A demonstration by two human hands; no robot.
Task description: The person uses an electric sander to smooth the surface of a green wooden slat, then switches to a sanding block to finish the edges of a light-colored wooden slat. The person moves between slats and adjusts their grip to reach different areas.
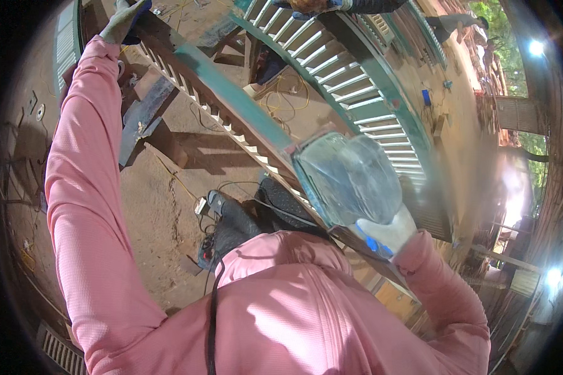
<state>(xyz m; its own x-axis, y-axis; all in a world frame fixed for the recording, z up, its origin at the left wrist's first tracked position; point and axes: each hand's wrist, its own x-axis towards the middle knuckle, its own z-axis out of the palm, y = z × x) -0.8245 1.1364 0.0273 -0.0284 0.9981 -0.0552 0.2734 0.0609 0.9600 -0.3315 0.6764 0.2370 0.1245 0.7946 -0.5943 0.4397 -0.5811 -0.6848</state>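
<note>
the left hand (124, 22), in a grey-green glove with a dark cuff, is up at the far end of a long louvred shutter (231, 106), its grip closed round the top of the shutter's wooden frame. the pink sleeve (81, 187) runs straight back from that grip toward the body. the shutter slants down from there toward the right hand (381, 234), teal paint showing along part of its upper rail and bare brownish wood along the rest, pale slats beneath. the right hand wears a whitish glove with blue marks and its grip is wrapped on the back of a sander (350, 178), which shows blurred and blue-grey; the sander's face sits against the near end of the shutter's rail, just ahead of the grip. beyond the sander, to the far side of the right grip, a second louvred panel (350, 81) with a green frame and white slats lies propped. another person's hands (313, 5) rest at its far edge. below the left grip, a power strip (206, 206) and cords (281, 94) lie on the dusty brown floor (162, 206), near the person's dark trouser legs (256, 215).
</note>
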